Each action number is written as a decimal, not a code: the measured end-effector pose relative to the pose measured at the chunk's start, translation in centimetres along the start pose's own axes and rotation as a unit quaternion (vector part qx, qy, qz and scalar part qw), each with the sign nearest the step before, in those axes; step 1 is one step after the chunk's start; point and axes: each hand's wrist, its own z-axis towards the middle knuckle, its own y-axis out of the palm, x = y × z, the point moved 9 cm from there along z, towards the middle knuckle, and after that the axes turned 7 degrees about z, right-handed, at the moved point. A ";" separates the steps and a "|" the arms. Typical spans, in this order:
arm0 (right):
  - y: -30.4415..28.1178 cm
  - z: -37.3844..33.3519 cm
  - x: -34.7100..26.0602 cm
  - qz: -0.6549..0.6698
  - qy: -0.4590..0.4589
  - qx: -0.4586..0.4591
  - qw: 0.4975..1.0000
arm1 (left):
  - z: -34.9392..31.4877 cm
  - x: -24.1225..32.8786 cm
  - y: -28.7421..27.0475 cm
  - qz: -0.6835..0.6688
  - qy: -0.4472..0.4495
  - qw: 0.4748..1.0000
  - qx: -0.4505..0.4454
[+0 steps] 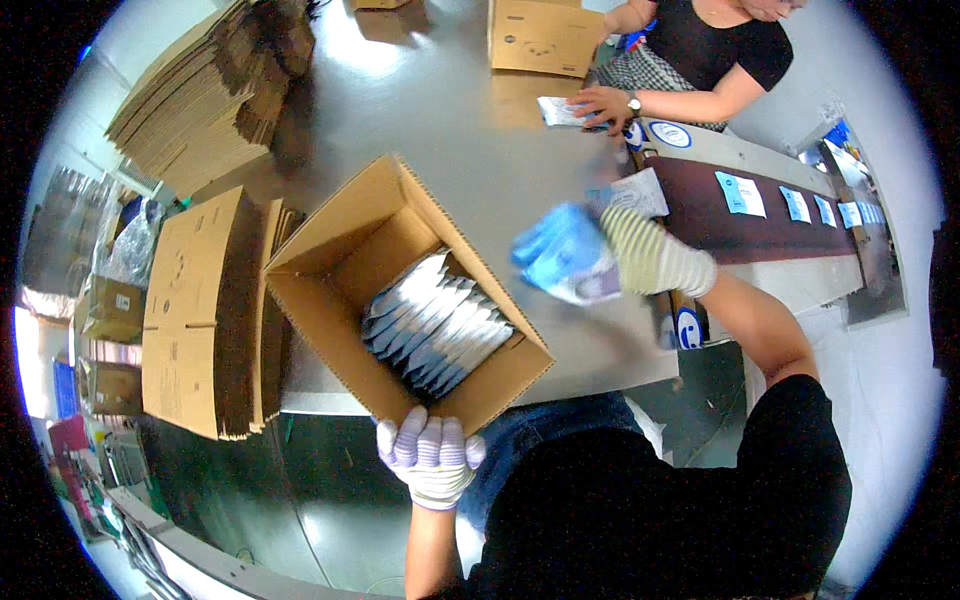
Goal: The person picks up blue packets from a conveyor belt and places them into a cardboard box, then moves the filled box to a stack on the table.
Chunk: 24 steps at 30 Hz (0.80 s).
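Observation:
An open cardboard box (330, 235) stands on the table, turned at an angle to me, with a row of silver-and-blue packets (430, 325) packed on edge inside. My left hand (430, 460), in a striped knit glove, grips the box's near edge with its fingers over the rim. Right of the box, my gloved right hand (655, 250) is closed on blue packets (568, 255); motion blurs them, so their number is unclear. Just beyond that hand, another packet (640, 192) lies at the end of the conveyor.
A dark conveyor belt (700, 205) carries spaced packets (740, 194) at the right. Across the table, a co-worker's hand (602, 106) rests on a packet beside another cardboard box (545, 40). Flattened cartons are stacked at the left (195, 310) and far left (200, 110).

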 end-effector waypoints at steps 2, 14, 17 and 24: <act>-3.0 1.8 -4.7 0.070 -0.061 0.063 0.994 | 0.0 0.2 0.0 -0.009 0.006 1.000 -0.004; 8.5 16.3 -19.4 -0.272 -0.263 0.004 0.926 | 0.4 0.4 -0.3 -0.027 -0.016 0.999 -0.017; 4.0 13.1 -22.8 -0.264 -0.286 0.005 0.921 | -0.1 -1.7 -1.9 -0.008 -0.045 0.999 0.002; 5.9 0.2 -21.5 -0.020 -0.360 -0.144 0.922 | 2.6 -4.6 0.2 -0.115 -0.026 0.993 -0.027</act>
